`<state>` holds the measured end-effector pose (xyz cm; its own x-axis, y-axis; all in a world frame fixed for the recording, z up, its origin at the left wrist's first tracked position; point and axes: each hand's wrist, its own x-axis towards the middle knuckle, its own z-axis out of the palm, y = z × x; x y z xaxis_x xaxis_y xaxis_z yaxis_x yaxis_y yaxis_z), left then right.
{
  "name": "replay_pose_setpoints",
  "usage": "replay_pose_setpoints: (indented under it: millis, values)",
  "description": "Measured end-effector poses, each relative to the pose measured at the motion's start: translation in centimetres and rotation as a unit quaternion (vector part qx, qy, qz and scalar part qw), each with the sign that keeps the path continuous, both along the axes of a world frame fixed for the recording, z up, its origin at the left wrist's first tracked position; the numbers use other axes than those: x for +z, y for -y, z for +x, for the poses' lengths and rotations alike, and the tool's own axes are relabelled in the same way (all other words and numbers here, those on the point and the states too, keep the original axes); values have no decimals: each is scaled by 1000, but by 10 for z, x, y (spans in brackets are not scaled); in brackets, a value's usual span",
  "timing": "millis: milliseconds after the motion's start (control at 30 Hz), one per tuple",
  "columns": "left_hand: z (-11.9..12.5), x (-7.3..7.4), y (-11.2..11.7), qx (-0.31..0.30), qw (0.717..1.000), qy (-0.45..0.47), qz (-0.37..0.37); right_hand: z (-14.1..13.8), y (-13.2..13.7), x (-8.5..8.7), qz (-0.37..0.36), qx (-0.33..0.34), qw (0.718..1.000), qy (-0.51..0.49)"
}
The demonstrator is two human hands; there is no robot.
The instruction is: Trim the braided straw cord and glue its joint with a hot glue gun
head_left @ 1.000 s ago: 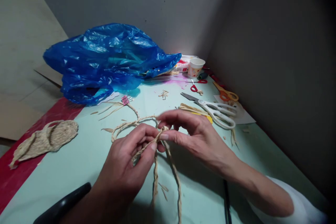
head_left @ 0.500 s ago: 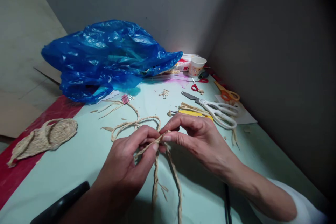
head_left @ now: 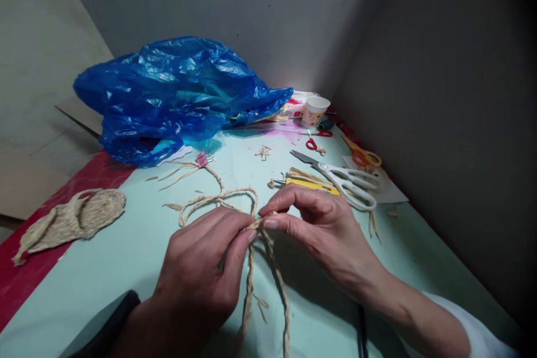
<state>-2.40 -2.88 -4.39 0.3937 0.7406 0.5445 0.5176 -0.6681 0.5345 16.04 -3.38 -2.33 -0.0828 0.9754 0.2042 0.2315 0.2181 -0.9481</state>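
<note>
Both hands pinch a braided straw cord (head_left: 250, 274) at the middle of the table. My left hand (head_left: 205, 260) is closed, thumb against the fingers, on the cord's left side. From the right, my right hand (head_left: 312, 229) grips the same spot between thumb and forefinger, fingertips almost touching the left ones. Two lengths of the cord hang down toward me, and a loop of it lies just beyond the hands. A pink binder clip (head_left: 202, 160) holds the cord's far end, where loose strands fan out. What lies inside the left fingers is partly hidden.
A small woven straw sandal (head_left: 79, 217) lies at left. Behind is a crumpled blue plastic bag (head_left: 176, 95). Toward the right are white-handled scissors (head_left: 356, 193), orange scissors (head_left: 363, 152), red-handled scissors (head_left: 311, 144), a yellow tool (head_left: 308, 183) and a paper cup (head_left: 315, 111). A wall borders the right side.
My left hand has rolled over, its fingers now folding across the cord and covering more of it. The right hand keeps its pinch almost in place. The view has shifted slightly.
</note>
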Motion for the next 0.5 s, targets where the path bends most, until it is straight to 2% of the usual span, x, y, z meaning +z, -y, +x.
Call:
replay_pose_setpoints:
  millis: [133, 333, 500]
  values:
    - [-1, 2, 0, 1, 999, -18, 35, -1, 2, -3, 77, 12, 997, 15]
    - [-3, 3, -5, 0, 990, -11, 140, 7, -1, -2, 119, 34, 990, 62]
    - [-3, 0, -5, -16, 987, -5, 157, 9, 0, -1, 220, 40, 968, 115]
